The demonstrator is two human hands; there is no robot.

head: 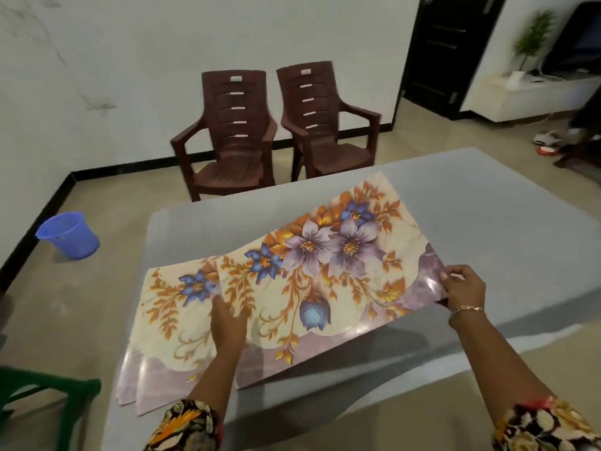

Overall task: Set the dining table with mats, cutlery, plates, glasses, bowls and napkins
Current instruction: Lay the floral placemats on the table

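Floral mat (325,271) is held just above the grey table (487,206), overlapping the right side of a stack of matching mats (162,327) that lies at the table's near-left corner. Left hand (227,323) grips the mat's left edge, fingers curled onto it. Right hand (465,288) pinches the right corner between thumb and fingers. A bracelet (468,309) sits on the right wrist.

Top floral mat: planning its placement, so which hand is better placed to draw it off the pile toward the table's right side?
Probably the right hand: it pinches the top floral mat by its right edge, nearest the bare table. The left hand sits at the left edge, over the pile.
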